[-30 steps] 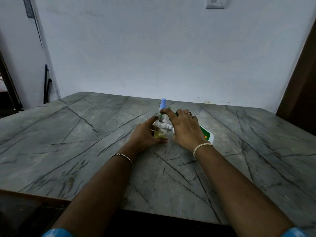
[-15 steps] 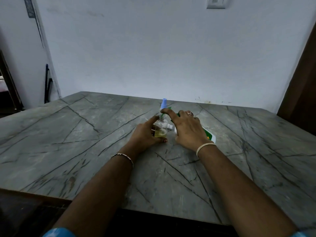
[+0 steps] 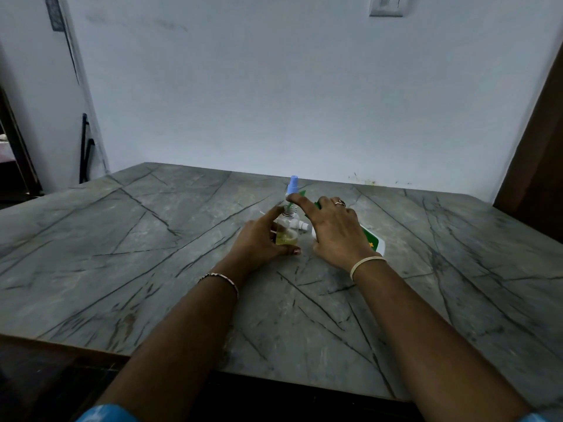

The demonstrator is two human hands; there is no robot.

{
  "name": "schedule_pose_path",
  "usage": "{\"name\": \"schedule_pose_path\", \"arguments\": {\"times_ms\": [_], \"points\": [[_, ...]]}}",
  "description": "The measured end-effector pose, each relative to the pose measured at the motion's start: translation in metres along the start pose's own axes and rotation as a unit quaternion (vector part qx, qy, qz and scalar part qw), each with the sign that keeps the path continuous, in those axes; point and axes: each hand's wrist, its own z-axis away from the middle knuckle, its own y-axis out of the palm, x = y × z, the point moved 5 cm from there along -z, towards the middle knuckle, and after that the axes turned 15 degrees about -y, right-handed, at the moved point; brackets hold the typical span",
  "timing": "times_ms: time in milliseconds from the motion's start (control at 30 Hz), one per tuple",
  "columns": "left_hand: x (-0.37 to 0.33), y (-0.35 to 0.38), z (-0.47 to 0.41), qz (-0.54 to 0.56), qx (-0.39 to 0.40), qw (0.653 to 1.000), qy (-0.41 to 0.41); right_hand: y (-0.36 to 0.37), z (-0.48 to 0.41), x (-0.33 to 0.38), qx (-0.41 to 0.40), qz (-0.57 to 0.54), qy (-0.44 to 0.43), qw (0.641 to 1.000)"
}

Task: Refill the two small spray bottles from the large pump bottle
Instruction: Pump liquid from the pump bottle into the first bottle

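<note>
Left hand (image 3: 259, 240) is being curled round the small spray bottle (image 3: 286, 234), upright on the tabletop (image 3: 152, 239); right hand (image 3: 335, 233), just beside it, is being wrapped over the large pump bottle (image 3: 374, 243), forefinger stretched above the small bottle's neck.

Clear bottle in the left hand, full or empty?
Partly full: the clear bottle shows yellow liquid only in its lower part.
</note>
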Motion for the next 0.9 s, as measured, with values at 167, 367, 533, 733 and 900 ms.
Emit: {"name": "schedule_pose_path", "arguments": {"times_ms": [167,367,533,733,900], "points": [[-0.0011,0.0006,-0.0001,-0.011,-0.001,1.0,0.004,0.001,-0.0042,0.0016,-0.003,-0.007,0.01,1.0],[-0.0003,0.0008,0.0002,-0.007,-0.007,1.0,0.003,0.0013,-0.004,0.0028,-0.012,-0.002,0.007,1.0],[-0.0002,0.0013,-0.0003,-0.013,-0.004,1.0,0.001,-0.0002,0.0012,0.0011,0.001,0.006,0.005,1.0],[-0.001,-0.0002,0.001,0.006,0.001,1.0,0.001,0.0014,-0.006,0.0044,-0.008,-0.01,0.017,1.0],[-0.0009,0.0003,0.0009,0.005,0.005,1.0,-0.004,0.0009,-0.0055,0.0051,-0.011,0.0,0.015,1.0]]}}
